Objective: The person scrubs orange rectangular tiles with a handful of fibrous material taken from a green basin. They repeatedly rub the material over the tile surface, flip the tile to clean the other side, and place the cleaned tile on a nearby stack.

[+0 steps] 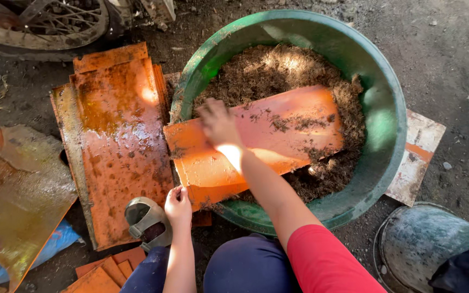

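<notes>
A big green basin (382, 126) sits on the dirt ground, filled with brown fibrous soil (278, 68). An orange sheet (286, 127) lies tilted across the soil and over the basin's near-left rim. My right hand (218, 123) rests flat on the sheet's upper left part, blurred by motion, with soil bits around it. My left hand (178, 206) grips the near lower corner of the orange sheet, just outside the basin.
A stack of wet orange sheets (118, 146) lies left of the basin. A rusty crumpled sheet (17, 190) lies farther left. A grey sandal (145, 220), a metal bucket (427, 244), a flat board (416, 157) and a wheel (50, 21) surround me.
</notes>
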